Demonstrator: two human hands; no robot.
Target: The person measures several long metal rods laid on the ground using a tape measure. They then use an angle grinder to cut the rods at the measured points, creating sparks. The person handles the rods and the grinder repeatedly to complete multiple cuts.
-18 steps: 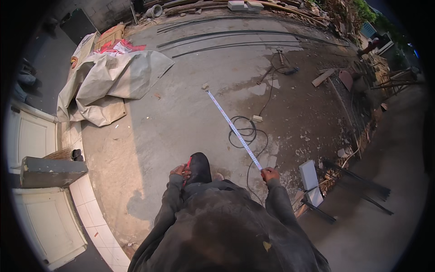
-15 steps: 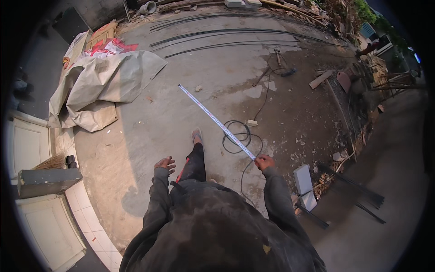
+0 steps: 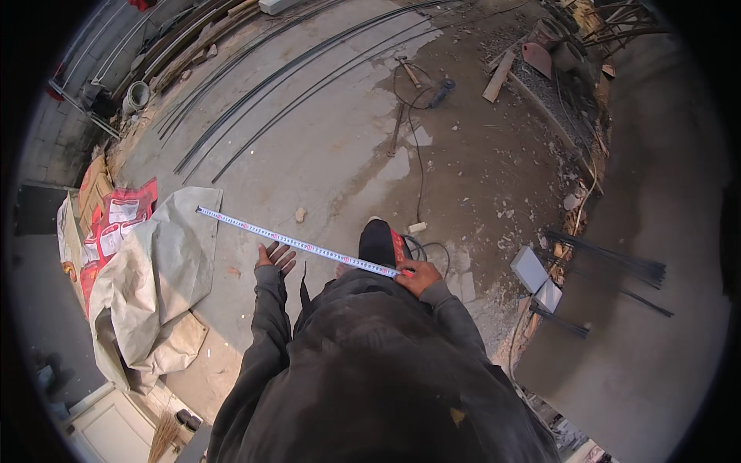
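A white tape measure stretches out stiffly in front of me, its free end over the edge of the pale tarp at the left. Close to my body, my right hand is closed around its near end; any case is hidden in the fingers. My left hand sits just below the blade, palm turned up and fingers spread, holding nothing. Whether its fingertips touch the blade I cannot tell. One leg in dark trousers with a red stripe shows beyond the blade.
Long thin steel rods lie across the concrete ahead. A hammer and a corded power tool rest farther off, the cable trailing back near my leg. Left is the crumpled tarp; right are white blocks and more rods.
My view has turned leftward. The tape has swung left, from pointing diagonally ahead to lying more across me, and my right hand has come closer to my body. My left hand is now near the blade.
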